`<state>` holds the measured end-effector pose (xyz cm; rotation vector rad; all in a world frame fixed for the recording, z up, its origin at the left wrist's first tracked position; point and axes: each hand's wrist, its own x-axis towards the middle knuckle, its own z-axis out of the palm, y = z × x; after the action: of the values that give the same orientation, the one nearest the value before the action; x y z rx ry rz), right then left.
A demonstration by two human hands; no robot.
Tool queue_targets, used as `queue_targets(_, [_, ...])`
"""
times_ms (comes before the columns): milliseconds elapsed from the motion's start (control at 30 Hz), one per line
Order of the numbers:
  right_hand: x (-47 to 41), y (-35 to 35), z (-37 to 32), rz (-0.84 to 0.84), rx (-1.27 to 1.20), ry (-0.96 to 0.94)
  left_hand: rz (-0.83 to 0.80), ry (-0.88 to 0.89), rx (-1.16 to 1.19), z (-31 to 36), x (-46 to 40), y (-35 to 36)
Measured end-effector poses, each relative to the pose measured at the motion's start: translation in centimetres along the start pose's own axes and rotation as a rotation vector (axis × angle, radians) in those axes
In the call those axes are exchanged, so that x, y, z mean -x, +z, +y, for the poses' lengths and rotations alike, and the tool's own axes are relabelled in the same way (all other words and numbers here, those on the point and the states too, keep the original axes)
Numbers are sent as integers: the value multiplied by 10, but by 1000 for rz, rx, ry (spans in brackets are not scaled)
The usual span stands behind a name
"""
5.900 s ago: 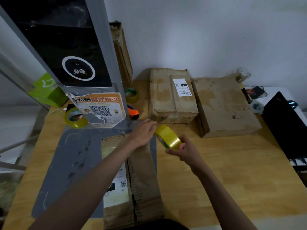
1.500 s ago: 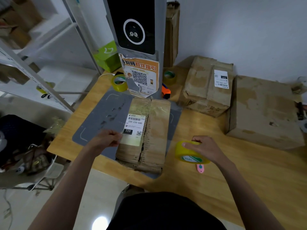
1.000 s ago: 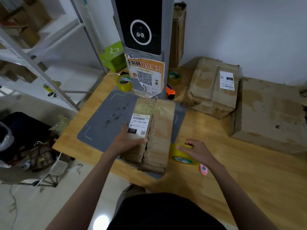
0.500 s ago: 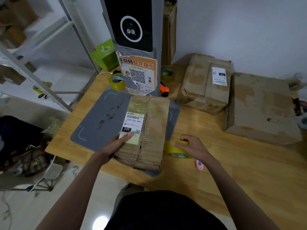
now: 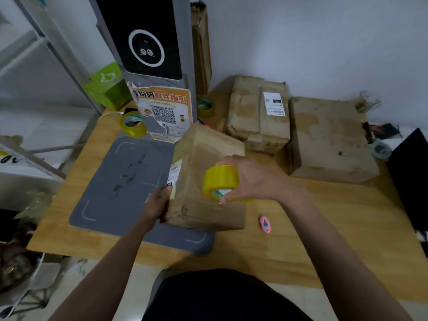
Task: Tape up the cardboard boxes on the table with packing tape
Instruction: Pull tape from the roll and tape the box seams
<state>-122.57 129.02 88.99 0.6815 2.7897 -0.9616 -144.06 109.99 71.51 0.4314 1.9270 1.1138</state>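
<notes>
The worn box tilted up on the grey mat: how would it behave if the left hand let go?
The box stands on an edge, propped by the left hand, so it would likely tip flat onto the mat. Its creased, softened cardboard suggests walls that give under pressure. The right hand holding the tape roll against it may steady it slightly.

box label [image 5: 175, 171] mostly turned away, black object [image 5: 410, 179] cut off
</notes>
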Motion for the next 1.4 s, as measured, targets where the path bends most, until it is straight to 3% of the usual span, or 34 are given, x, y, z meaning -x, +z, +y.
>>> queue_targets(133, [-24,25,-21,49,7,-119,16,305,-324,-2,-19,-30])
queue_targets(200, [-34,38,-24,105,-37,-145,10,482,-276,10,-10,-47])
queue_targets(267, [-41,52,-29,133,-126,-157,-78,621,-183,26,3,-61])
queue_targets(333, [-49,68,-37,165,-195,-174,-245,701,-269,40,11,-70])
queue_targets(400, [-58,79,-44,189,-237,-167,-349,686,-383,45,8,-76])
queue_targets(700, [-57,105,-39,304,-283,5,-381,742,-710,32,-25,-81])
queue_targets(933, [-41,86,-40,355,-120,-36,-385,683,-751,31,-23,-82])
queue_targets(1167, [13,52,33,399,95,65,-370,656,-807,30,-26,-81])
queue_targets(1400, [27,69,67,399,113,53,-369,626,-780,29,-23,-83])
